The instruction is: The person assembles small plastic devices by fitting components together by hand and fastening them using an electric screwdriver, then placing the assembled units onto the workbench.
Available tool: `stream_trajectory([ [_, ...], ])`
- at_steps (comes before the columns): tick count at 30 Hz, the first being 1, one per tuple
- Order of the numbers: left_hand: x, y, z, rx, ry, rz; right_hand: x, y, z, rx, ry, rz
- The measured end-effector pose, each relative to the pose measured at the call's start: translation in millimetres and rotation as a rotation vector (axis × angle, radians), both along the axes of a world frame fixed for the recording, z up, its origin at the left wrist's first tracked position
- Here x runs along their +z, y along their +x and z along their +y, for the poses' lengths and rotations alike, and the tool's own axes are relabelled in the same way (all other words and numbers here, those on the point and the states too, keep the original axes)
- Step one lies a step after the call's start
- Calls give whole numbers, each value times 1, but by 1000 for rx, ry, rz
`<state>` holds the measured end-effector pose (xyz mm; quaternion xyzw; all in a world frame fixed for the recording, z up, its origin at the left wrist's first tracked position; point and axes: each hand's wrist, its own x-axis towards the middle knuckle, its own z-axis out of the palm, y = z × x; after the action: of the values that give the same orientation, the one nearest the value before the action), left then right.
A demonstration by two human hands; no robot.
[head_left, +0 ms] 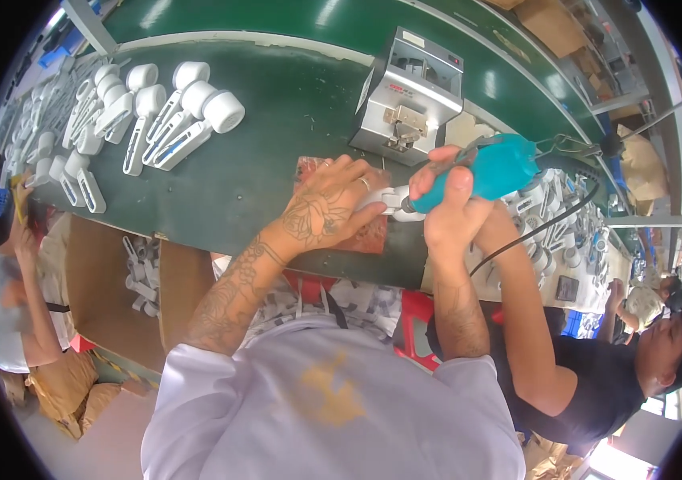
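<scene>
My left hand (331, 200), with a ring on one finger, grips a white plastic part (391, 200) over a red pad (361, 234) on the green bench. Most of that part lies hidden under my fingers. In my right hand (454, 210) is a teal electric screwdriver (494, 171), tilted almost level and hooked to a hanging cord at its far end. Its tip points left and meets or nearly meets the white part; I cannot tell which.
A grey metal machine (411, 100) stands behind my hands. White round-headed handled pieces (189, 112) lie at the left, with more white parts (569, 220) at the right. A cardboard box (109, 296) sits lower left. A co-worker's arm (529, 328) reaches in close on my right.
</scene>
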<state>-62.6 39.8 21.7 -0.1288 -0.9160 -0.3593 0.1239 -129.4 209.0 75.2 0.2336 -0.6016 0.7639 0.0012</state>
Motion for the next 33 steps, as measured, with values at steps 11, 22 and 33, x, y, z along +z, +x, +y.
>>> stream_trajectory([
  [11, 4, 4, 3, 1, -34, -15, -22, 5, -1, 20, 72, 53],
  [22, -5, 3, -6, 19, -80, 149, -21, 9, -11, -98, 16, -27],
  [33, 12, 86, -83, 736, 504, 204, -6, 93, 59, -73, -230, -135],
])
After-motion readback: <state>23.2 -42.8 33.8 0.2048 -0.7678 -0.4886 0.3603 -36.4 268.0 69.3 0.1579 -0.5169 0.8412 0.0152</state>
